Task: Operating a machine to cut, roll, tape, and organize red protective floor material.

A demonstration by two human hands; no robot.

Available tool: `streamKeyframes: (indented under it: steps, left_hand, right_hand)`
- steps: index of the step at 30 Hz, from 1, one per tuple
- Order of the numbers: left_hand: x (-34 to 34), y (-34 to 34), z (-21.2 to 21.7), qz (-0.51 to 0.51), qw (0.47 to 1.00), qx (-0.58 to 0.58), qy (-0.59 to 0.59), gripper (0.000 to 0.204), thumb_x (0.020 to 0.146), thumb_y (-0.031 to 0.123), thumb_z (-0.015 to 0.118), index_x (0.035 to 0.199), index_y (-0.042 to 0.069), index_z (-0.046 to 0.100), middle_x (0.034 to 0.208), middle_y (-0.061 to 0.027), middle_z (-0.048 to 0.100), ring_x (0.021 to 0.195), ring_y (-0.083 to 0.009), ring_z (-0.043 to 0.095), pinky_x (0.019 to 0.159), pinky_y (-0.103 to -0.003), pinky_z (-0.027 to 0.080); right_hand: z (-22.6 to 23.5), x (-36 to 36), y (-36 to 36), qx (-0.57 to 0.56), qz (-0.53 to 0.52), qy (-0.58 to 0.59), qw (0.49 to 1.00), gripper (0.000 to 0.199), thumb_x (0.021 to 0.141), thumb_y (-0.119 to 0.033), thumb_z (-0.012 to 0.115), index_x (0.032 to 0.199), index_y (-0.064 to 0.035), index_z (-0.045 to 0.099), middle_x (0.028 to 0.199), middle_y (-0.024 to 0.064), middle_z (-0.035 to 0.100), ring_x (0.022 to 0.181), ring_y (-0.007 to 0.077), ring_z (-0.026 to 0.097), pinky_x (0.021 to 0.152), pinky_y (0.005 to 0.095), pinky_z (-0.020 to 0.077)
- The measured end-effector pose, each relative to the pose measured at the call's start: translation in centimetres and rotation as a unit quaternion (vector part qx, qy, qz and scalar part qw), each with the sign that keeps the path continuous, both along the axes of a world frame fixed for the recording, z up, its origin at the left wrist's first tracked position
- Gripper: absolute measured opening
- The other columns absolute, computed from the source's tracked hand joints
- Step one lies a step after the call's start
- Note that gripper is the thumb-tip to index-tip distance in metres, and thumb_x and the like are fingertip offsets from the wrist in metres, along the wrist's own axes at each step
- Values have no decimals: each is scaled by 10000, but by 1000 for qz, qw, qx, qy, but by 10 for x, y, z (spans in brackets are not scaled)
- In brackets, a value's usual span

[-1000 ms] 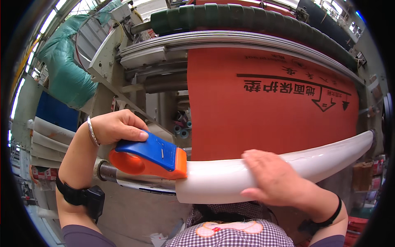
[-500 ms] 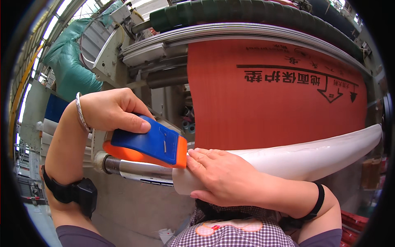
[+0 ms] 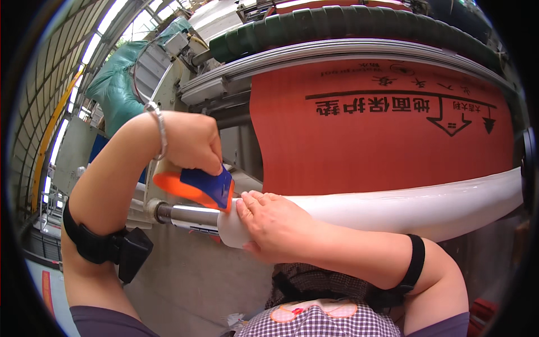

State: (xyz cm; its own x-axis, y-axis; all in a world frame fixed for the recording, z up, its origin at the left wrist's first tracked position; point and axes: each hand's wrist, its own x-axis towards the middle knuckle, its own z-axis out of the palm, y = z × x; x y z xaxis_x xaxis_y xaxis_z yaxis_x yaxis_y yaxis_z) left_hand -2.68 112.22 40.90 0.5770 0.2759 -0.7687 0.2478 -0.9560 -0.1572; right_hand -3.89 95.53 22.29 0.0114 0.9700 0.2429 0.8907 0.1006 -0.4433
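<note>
This is a factory workshop: a large pale metal-framed machine carries a long dark green cylindrical roller along its far edge, a silver ribbed metal rail just nearer, a broad red sheet (its black printed lettering upside down) and a thick glossy white cylindrical roll along the near edge. Beyond its left edge stands a ribbed wall.
</note>
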Motion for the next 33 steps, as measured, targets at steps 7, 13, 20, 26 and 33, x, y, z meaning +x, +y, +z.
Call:
streamKeyframes:
  steps: [7,13,20,26,33]
  left_hand:
    - [75,-4,-92,-124,918,329,180,238,747,155,638,936,77,761,940,-133,727,843,-283,712,728,-377,562]
    - [-20,38,-4,47,911,360,-194,293,834,217,619,1041,32,714,1068,-214,687,963,-354,676,838,-412,536]
    - [-120,-15,-39,31,656,111,-746,426,864,246,659,1205,-8,627,978,-230,698,857,-352,703,764,-373,546]
    - [-255,-58,-105,307,480,-131,-811,604,812,371,740,1174,-95,611,1013,-145,708,864,-179,674,772,-296,536]
    - [-285,-115,-144,386,398,-228,-801,593,803,458,768,1028,-74,629,891,-74,696,780,-102,636,715,-257,537]
  right_hand:
    - [0,16,-9,-44,-1,-15,999,746,874,-391,614,1360,133,402,1375,264,482,1324,335,450,1113,382,351]
    - [11,8,4,-74,38,31,996,732,883,-443,592,1348,100,433,1355,235,505,1306,330,466,1093,381,373]
    - [29,4,71,-280,81,77,954,767,885,-543,567,1361,44,432,1294,227,530,1246,335,510,1011,413,448]
    - [13,31,69,-109,80,195,971,689,947,-450,542,1427,3,345,1393,269,414,1323,386,409,1077,449,369]
    - [80,61,28,-258,91,559,783,411,1015,-388,500,1151,-34,659,1055,49,674,994,143,617,893,314,493]
